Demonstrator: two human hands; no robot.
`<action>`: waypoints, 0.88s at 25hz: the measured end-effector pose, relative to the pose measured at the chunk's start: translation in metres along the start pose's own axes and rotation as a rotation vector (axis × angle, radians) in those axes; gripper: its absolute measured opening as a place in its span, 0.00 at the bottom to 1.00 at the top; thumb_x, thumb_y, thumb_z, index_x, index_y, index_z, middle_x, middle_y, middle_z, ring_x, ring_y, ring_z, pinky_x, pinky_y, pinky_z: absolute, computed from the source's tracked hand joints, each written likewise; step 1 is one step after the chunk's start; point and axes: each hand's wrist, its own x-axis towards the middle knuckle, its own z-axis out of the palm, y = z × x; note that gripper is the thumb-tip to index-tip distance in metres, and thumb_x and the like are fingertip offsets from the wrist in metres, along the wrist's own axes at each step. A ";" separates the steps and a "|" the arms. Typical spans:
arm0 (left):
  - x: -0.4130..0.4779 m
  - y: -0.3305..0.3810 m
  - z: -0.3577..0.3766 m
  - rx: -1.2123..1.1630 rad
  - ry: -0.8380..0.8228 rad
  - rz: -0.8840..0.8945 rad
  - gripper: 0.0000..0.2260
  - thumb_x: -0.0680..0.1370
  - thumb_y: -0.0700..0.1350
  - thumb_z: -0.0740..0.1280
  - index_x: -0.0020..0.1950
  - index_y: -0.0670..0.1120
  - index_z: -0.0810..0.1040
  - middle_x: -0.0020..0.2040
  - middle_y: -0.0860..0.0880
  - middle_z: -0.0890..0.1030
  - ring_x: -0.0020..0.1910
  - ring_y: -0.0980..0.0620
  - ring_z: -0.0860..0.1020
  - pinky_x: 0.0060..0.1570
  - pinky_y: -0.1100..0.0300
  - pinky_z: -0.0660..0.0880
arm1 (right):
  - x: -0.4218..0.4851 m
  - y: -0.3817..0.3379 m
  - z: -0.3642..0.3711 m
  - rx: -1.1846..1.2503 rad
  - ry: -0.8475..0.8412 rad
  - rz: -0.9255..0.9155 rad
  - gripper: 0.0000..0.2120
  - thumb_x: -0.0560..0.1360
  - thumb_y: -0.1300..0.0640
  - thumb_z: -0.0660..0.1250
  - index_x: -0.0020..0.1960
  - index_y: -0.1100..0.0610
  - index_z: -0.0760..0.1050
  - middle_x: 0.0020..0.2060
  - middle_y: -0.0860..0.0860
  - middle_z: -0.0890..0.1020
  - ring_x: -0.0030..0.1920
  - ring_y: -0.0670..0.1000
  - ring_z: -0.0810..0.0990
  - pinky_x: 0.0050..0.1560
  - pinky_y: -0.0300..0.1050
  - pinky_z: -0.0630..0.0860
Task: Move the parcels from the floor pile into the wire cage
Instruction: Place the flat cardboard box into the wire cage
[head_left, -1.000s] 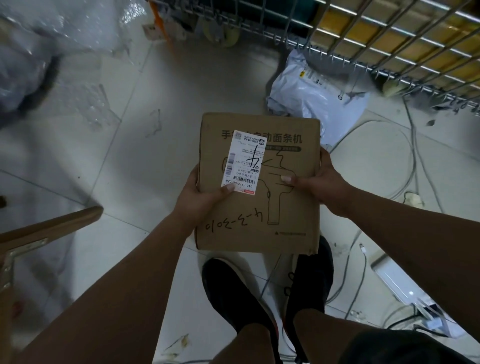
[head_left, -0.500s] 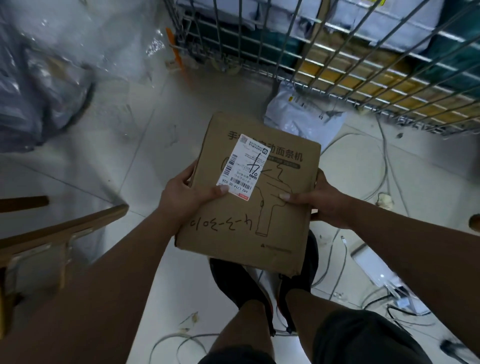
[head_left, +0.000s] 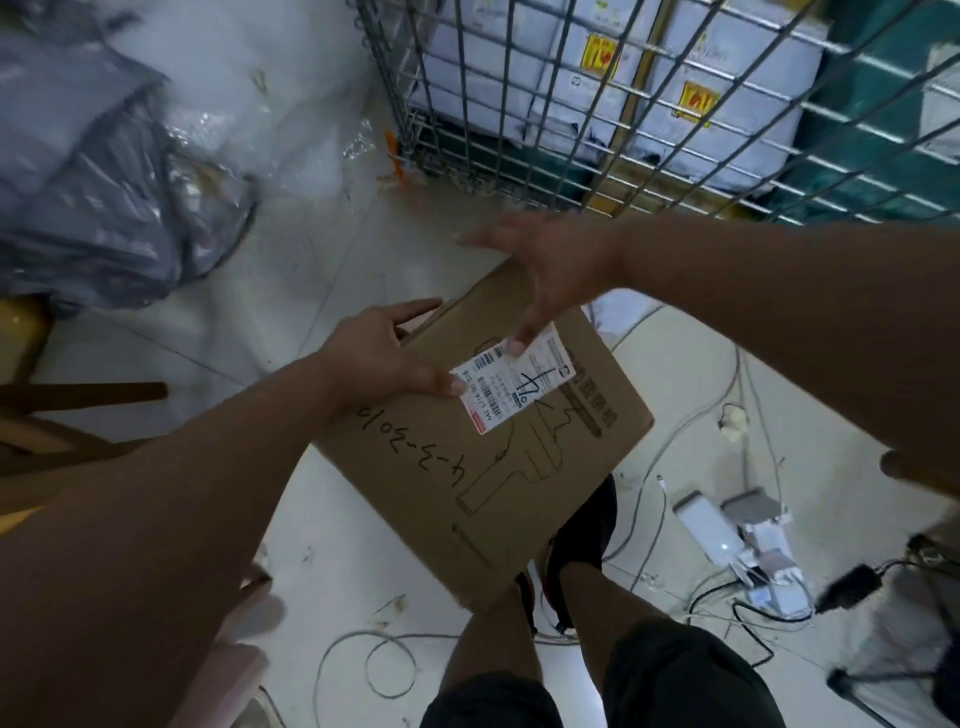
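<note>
A brown cardboard box (head_left: 493, 483) with a white shipping label and the handwriting "4-3-301" hangs tilted over the floor in front of me. My left hand (head_left: 384, 358) grips its left edge, the thumb pressed on the label. My right hand (head_left: 545, 265) is spread over the box's far corner with straight fingers, only its thumb tip touching the label. The wire cage (head_left: 519, 104) stands just beyond the box at the top right, with white parcels (head_left: 727, 104) stacked inside it.
Grey and clear plastic mailer bags (head_left: 104, 182) lie heaped on the floor at the left. A wooden chair (head_left: 78, 395) juts in from the left edge. Cables and a white power strip (head_left: 717, 530) clutter the tiles at the right, beside my black shoes (head_left: 582, 540).
The box has turned clockwise and moved toward the cage. My right hand left the box's right edge and now spreads over its far corner. The view has lifted, showing more of the cage.
</note>
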 end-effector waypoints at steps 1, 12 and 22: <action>-0.001 0.006 -0.002 0.037 -0.013 0.006 0.50 0.54 0.66 0.84 0.73 0.71 0.66 0.57 0.59 0.81 0.49 0.60 0.82 0.46 0.64 0.79 | 0.004 -0.010 -0.011 -0.055 -0.079 -0.002 0.65 0.57 0.31 0.81 0.81 0.36 0.43 0.82 0.49 0.54 0.80 0.56 0.57 0.76 0.56 0.58; 0.015 0.046 -0.030 0.300 -0.041 0.054 0.39 0.54 0.63 0.84 0.53 0.54 0.66 0.53 0.54 0.80 0.45 0.53 0.82 0.40 0.55 0.81 | 0.026 -0.028 -0.023 -0.071 -0.322 0.028 0.56 0.61 0.39 0.83 0.80 0.44 0.57 0.56 0.43 0.74 0.57 0.47 0.73 0.70 0.54 0.72; 0.028 0.076 -0.036 0.503 -0.089 0.249 0.35 0.58 0.62 0.83 0.55 0.54 0.68 0.50 0.54 0.79 0.46 0.54 0.80 0.47 0.52 0.81 | 0.013 -0.008 -0.019 0.095 -0.167 0.097 0.41 0.54 0.36 0.84 0.61 0.41 0.69 0.55 0.44 0.79 0.54 0.50 0.80 0.59 0.54 0.79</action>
